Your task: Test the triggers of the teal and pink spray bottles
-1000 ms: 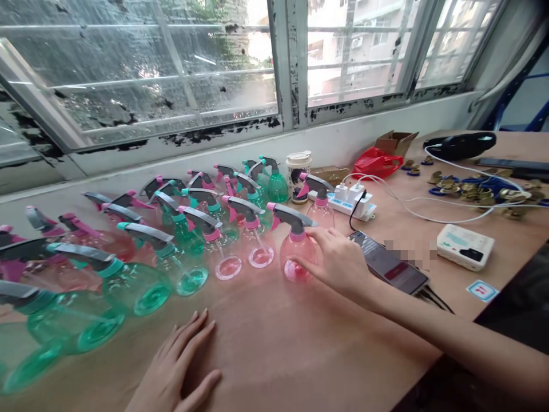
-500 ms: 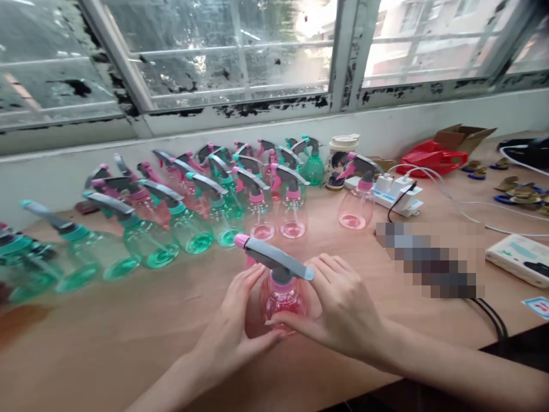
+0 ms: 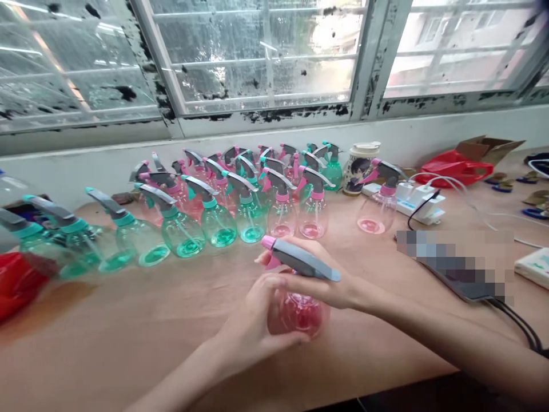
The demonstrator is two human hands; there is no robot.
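Observation:
A pink spray bottle (image 3: 300,313) with a grey trigger head (image 3: 302,263) stands near the front of the wooden table (image 3: 128,337). My left hand (image 3: 253,326) wraps round the bottle's body from the left. My right hand (image 3: 317,283) is closed around the neck, just under the grey head. Behind them stand rows of several green and pink spray bottles (image 3: 223,212) along the wall. One more pink bottle (image 3: 377,206) stands apart to the right.
A white power strip (image 3: 422,203) with cables, a printed cup (image 3: 359,169), a red bag (image 3: 454,170) and a cardboard box (image 3: 489,147) lie at the back right. A phone on a black cable (image 3: 514,323) lies right of my arm. Something red (image 3: 17,283) sits at the left edge.
My right hand took the pink bottle from the row and brought it close. My left hand rose from the table onto its body. My right hand shifted up to the neck.

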